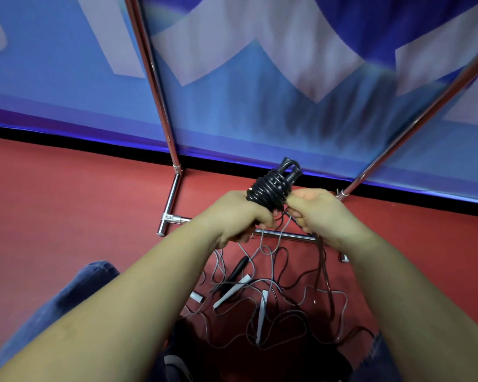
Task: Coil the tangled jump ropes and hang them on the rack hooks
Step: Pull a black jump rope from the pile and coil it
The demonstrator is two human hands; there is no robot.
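Observation:
A black jump rope wound into a tight coil [272, 186] stands up between my hands. My left hand [236, 216] grips the lower part of the coil. My right hand [319, 212] pinches the loose black cord right beside the coil, and that cord hangs down from my fist to the floor. Below my hands a tangle of grey and black ropes [273, 296] lies on the red floor, with white handles [261, 315] and a black handle [236, 270] among them. The chrome rack [164, 111] stands behind; its hooks are out of view.
The rack's base bars [171, 205] lie on the red floor [66, 194] under my hands, and a second slanted chrome pole [414, 122] rises at right. A blue and white banner wall [260, 78] stands close behind. My knee in blue jeans [75, 293] is at lower left.

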